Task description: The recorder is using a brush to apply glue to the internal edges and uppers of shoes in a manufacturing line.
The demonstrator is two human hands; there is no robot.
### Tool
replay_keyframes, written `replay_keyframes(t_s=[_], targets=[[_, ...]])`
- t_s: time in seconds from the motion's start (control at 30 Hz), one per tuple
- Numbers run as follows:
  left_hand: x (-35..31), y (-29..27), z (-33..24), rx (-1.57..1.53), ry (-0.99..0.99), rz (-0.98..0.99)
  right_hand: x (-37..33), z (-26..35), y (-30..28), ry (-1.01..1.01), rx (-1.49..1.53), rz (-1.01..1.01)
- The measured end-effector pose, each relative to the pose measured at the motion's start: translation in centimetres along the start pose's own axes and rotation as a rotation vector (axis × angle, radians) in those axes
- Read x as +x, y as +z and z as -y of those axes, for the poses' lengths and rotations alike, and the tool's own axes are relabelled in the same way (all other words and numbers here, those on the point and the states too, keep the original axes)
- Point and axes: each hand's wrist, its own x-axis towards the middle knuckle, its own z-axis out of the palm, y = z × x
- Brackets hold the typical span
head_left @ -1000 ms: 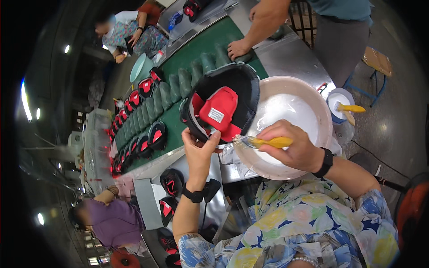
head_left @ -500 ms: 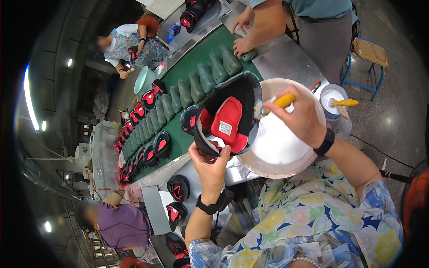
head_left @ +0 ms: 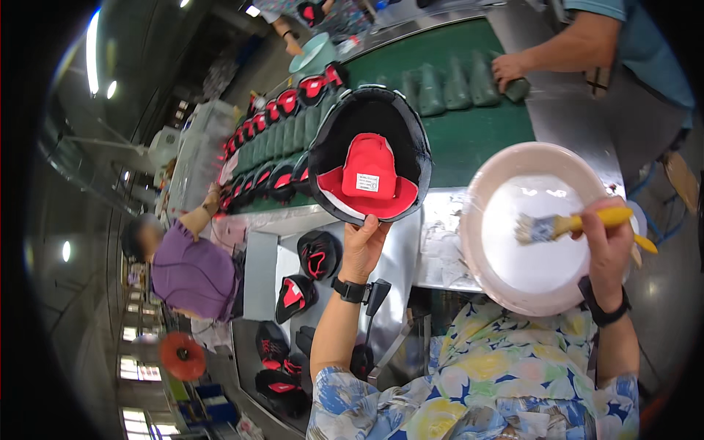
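Observation:
A black shoe upper [head_left: 411, 147] with red lining and a white label stands upright in my left hand [head_left: 363, 246], its hollow inside facing me. My fingers close on its lower edge, thumb in front. Farther right, my right hand [head_left: 609, 253] grips the yellow handle of a paintbrush [head_left: 543, 229]. The brush's whitened bristles point left over a pale round basin [head_left: 473, 235]. White liquid [head_left: 524, 268] covers the bottom of that basin; bristles and liquid appear apart.
Grey-green shoe lasts [head_left: 433, 92] line a green surface [head_left: 473, 139], where a co-worker's hand [head_left: 511, 70] touches one. Red-lined uppers [head_left: 313, 86] form rows at left. Black shoes [head_left: 319, 254] lie left of my forearm. A second yellow handle [head_left: 645, 244] shows beyond my right hand.
The brush has left the upper's edge and moved right, over the basin. My left hand has turned the upper to face me more squarely. The whole view has shifted.

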Motion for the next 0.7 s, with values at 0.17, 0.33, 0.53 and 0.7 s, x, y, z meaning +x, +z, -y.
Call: replay_keyframes(t_s=[0.17,0.33,0.53,0.7], targets=[[1.3,-4.9,-0.8,0.194,0.084,-0.088,-0.8,-2.4,-1.3,0.154,-0.099,0.008],[7.7,-11.0,0.1,0.169,-0.081,-0.463,-0.1,-2.6,-2.6,0.221,-0.221,-0.012],[16.3,-22.0,1.9,0.002,-0.315,-0.829,0.3,-2.6,-2.3,0.267,-0.295,-0.021],[18.9,-26.3,2.4,-0.041,-0.36,-0.901,0.5,-2.4,-1.5,0.285,-0.31,-0.011]])
